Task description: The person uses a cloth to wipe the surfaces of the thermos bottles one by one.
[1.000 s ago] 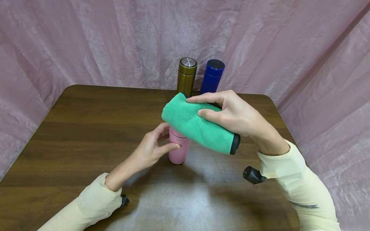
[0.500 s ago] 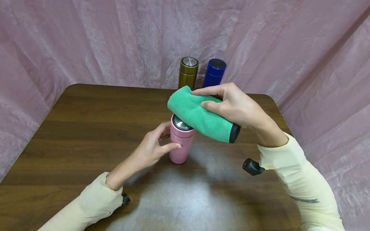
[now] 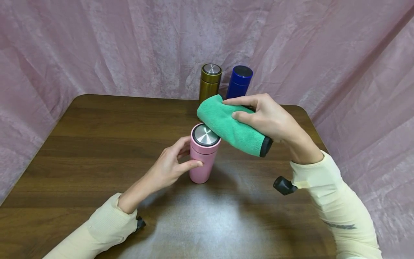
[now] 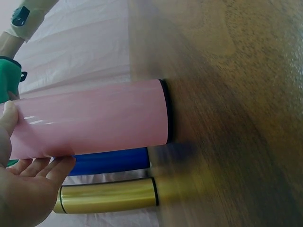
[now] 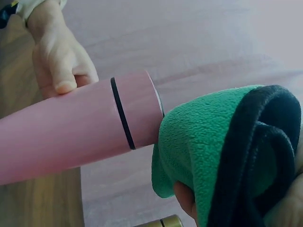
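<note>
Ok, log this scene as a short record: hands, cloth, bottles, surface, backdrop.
Left hand: grips the pink bottle around its side
Right hand: holds the green cloth
Cloth: bunched, dark trim, at the edge of the pink bottle's lid
Pink bottle: upright on the table, lid on
Other bottles: gold bottle and blue bottle, standing apart behind the pink one
Bottle tops: pink and gold silvery, blue dark
Surface: brown, wood-grained
Backdrop: pink curtain
</note>
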`<state>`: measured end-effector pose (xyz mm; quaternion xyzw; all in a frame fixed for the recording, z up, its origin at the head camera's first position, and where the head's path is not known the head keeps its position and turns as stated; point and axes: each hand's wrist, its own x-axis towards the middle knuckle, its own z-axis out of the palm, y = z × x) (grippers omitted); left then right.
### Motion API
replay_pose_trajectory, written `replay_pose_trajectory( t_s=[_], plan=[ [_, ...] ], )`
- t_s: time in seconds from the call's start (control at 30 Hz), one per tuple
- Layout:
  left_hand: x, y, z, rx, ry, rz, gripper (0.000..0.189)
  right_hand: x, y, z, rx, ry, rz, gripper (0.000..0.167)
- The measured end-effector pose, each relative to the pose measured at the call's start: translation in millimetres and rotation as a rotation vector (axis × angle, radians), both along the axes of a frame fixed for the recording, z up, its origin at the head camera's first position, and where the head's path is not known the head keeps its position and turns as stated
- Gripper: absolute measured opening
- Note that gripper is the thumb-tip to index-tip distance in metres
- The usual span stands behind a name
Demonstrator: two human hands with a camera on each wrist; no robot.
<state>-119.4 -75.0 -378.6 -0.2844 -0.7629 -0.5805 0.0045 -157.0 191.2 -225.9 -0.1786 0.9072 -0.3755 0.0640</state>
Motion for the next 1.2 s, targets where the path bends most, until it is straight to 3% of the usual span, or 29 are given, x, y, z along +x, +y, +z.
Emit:
replay_pose_trajectory(
  t_s=[0.17, 0.3, 0.4, 0.57, 0.73, 1.0, 1.2],
  plan=[
    [0.0, 0.4, -0.2, -0.001, -0.006, 0.004, 0.066, 0.5, 6, -3.6, -0.015, -0.03, -0.025, 0.038],
    [0.3, 0.7, -0.4, -0.001, -0.013, 0.004, 0.066, 4.4, 11, -10.3, -0.077, 0.008, -0.058, 0.038],
    [0.6, 0.9, -0.2, -0.005, -0.015, 0.003, 0.065, 7.8, 13, -21.1, -0.164, 0.03, -0.062, 0.039],
    [0.9, 0.8, 0.4, -0.006, -0.02, 0.008, 0.065, 12.0, 13, -42.9, -0.275, -0.036, 0.009, 0.045],
    [1.3, 0.6, 1.3, -0.008, -0.029, 0.011, 0.065, 14.0, 9, -64.7, -0.351, -0.083, 0.006, 0.049],
    [1.8, 1.1, 1.2, 0.011, -0.034, 0.008, 0.066, 18.9, 4, -91.3, -0.414, -0.126, 0.006, 0.05],
    [2.1, 1.4, 0.1, 0.006, -0.031, 0.015, 0.066, 20.3, 2, -107.0, -0.394, -0.121, 0.012, 0.049]
  ],
)
